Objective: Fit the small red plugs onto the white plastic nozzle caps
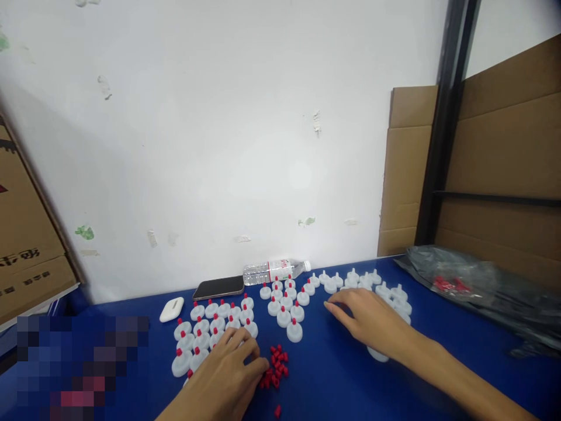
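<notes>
My left hand [230,369] rests on the blue table [333,374] with its fingers curled together, right beside a small pile of red plugs [276,368]; whether it holds one is hidden. Several white round caps with red plugs [210,327] stand in rows just beyond it. My right hand [368,318] lies flat, fingers stretched out, reaching toward a group of white caps without plugs [350,280]. More capped pieces [287,304] stand between the hands.
A dark phone [218,287], a lying water bottle [275,271] and a small white case [171,309] sit near the wall. A black plastic bag with red parts [477,289] lies at right. Cardboard boxes stand at both sides.
</notes>
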A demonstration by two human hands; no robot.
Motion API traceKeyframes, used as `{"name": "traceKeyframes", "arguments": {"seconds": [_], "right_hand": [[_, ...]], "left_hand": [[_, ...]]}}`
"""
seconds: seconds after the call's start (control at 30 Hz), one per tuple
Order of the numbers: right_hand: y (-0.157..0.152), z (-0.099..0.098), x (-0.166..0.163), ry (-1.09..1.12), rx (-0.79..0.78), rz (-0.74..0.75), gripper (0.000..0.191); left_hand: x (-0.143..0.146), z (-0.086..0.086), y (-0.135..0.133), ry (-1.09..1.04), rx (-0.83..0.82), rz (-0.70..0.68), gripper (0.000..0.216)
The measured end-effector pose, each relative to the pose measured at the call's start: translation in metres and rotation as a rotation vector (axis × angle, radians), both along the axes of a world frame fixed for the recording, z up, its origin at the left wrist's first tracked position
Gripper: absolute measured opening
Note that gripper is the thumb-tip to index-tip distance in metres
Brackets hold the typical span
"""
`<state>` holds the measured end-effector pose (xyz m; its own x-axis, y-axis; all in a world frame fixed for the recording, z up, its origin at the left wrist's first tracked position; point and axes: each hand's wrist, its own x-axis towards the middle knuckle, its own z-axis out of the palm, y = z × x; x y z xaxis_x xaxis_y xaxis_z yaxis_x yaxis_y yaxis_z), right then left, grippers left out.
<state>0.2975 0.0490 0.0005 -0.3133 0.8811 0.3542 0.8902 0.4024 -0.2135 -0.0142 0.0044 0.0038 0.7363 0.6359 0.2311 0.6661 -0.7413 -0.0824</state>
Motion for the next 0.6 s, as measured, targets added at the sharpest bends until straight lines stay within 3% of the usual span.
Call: {"name": "traceKeyframes", "arguments": {"seconds": [0.27,0.37,0.5,0.6], "right_hand": [[-0.002,0.005,0.015,-0.183,-0.025,-0.273,0.045],[-0.006,0.002,0.019,-0.237,-0.089,-0.306,0.047],[-0.013,0.002,0.012,-0.140,-0.201,-0.229,0.050],[-0.021,0.008,0.004,0.086,-0.307,-0.042,0.049]], "left_hand": [[-0.004,-0.011,0.006,-0.027,-0.003,0.033,0.023],[-0.006,-0.017,0.010,-0.033,0.005,0.045,0.020],[-0.007,-0.021,0.011,-0.059,0.021,0.044,0.017],[-0.007,-0.017,0.008,-0.147,0.051,0.040,0.017]]}}
